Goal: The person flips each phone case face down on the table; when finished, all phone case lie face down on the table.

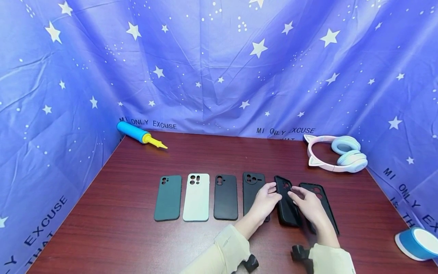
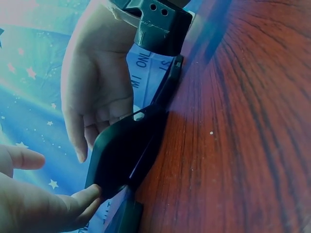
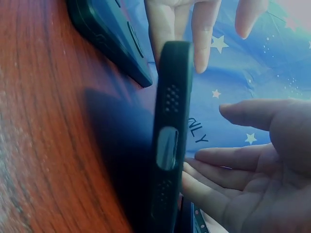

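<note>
In the head view, six phone cases lie in a row across the middle of the dark red table (image 1: 119,243). From the left, they are a green case (image 1: 169,198), a white case (image 1: 196,201), a plain black case (image 1: 226,199), a fourth case (image 1: 251,194), a tilted case (image 1: 288,213) and an end case (image 1: 330,215), the last nearest the right edge. The left hand (image 1: 262,201) and the right hand (image 1: 311,207) flank the tilted case. A blue and yellow pump (image 1: 131,132) lies at the far left corner, headphones (image 1: 352,161) (with cat ears) at the far right corner, and a blue and white tub (image 1: 415,243) by the right edge. A starry curtain (image 1: 222,57) hangs behind.

In the left wrist view, the left hand's fingers are nearly straight — their tips touch the rim of the tilted case, the thumb apart. The right hand's fingers hang down beyond it.

In the right wrist view, the tilted case shows its slotted end — raised at an angle over the wood. The right hand's fingers stretch out straight against it, thumb well away; neither hand curls round it.
</note>
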`<state>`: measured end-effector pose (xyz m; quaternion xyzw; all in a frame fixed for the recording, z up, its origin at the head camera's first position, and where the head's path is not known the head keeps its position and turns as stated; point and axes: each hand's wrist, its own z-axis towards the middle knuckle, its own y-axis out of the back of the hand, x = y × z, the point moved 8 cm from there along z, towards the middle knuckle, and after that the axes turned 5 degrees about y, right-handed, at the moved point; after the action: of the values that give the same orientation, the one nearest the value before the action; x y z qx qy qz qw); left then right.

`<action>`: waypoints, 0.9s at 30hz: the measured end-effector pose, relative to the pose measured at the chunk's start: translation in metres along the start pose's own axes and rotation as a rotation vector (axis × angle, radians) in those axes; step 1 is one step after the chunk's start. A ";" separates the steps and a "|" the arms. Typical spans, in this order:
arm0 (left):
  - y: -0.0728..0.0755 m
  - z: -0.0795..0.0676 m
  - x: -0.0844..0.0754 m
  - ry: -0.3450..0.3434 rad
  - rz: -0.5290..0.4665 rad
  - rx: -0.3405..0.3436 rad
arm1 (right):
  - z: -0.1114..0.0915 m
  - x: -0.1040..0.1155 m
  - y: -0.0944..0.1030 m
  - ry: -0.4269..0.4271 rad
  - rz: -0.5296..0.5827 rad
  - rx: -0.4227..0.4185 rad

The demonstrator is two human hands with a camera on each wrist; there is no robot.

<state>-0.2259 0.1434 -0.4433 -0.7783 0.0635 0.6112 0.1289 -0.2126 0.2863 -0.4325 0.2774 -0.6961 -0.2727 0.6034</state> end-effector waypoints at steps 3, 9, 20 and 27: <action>-0.001 0.000 -0.001 -0.017 -0.014 0.014 | 0.000 -0.001 -0.003 -0.016 0.004 0.028; -0.006 0.001 0.001 -0.008 -0.093 0.065 | 0.000 0.000 -0.004 -0.037 0.003 0.043; -0.009 0.002 0.003 -0.010 -0.094 0.099 | 0.001 0.003 -0.006 -0.045 0.016 0.047; -0.011 0.001 0.004 -0.012 -0.060 0.128 | 0.000 0.004 -0.006 -0.039 0.019 0.054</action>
<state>-0.2229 0.1543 -0.4458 -0.7664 0.0781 0.6064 0.1970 -0.2128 0.2792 -0.4339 0.2816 -0.7175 -0.2533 0.5846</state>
